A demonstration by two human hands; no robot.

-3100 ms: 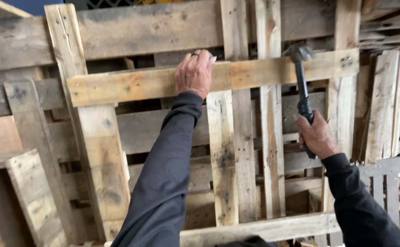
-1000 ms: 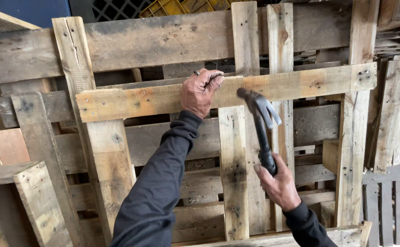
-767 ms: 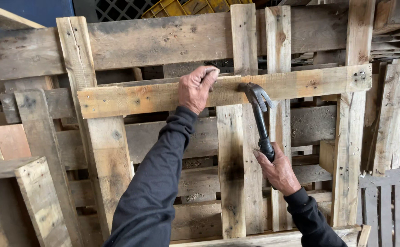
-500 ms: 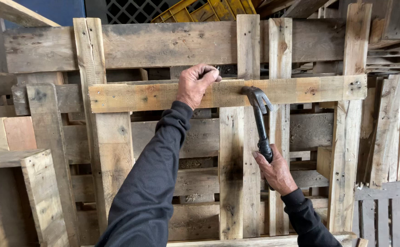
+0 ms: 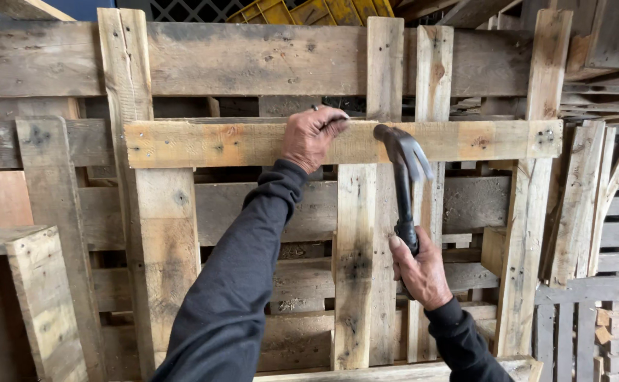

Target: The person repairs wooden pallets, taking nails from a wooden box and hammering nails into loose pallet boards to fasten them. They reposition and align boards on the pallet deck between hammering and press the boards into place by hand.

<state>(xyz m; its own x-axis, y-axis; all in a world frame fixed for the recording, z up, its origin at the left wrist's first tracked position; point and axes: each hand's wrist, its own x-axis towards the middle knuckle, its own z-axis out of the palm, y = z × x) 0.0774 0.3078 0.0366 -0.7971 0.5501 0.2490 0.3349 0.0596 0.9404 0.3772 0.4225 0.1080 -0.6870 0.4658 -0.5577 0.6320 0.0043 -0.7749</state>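
1. Hammer: a dark claw hammer stands upright in the middle right of the scene, its head level with the pale crosswise board of an upended wooden pallet.
2. The right hand is wrapped shut around the lower part of the handle, thumb lying up along it. The striking face points left, toward the spot where the other hand rests; the claw points right.
3. The left hand is curled over the upper edge of the crosswise board, just left of the hammer head. Its fingertips are pinched together at the top edge as if steadying something small there; whether a nail is between them is too small to tell.
4. The crosswise board runs across three upright slats; the hammer head is at the gap between the middle upright slat and its right neighbour.
5. Judged step: the head is poised close to the board, between blows or lining up for one, while the left hand braces the wood.
6. Next move, as a judgement: a short, controlled stroke seems called for, since the fingers sit just beside the head; the face needs to land square, and the left hand should keep the board from shifting.
7. More weathered pallets are stacked far right and behind.
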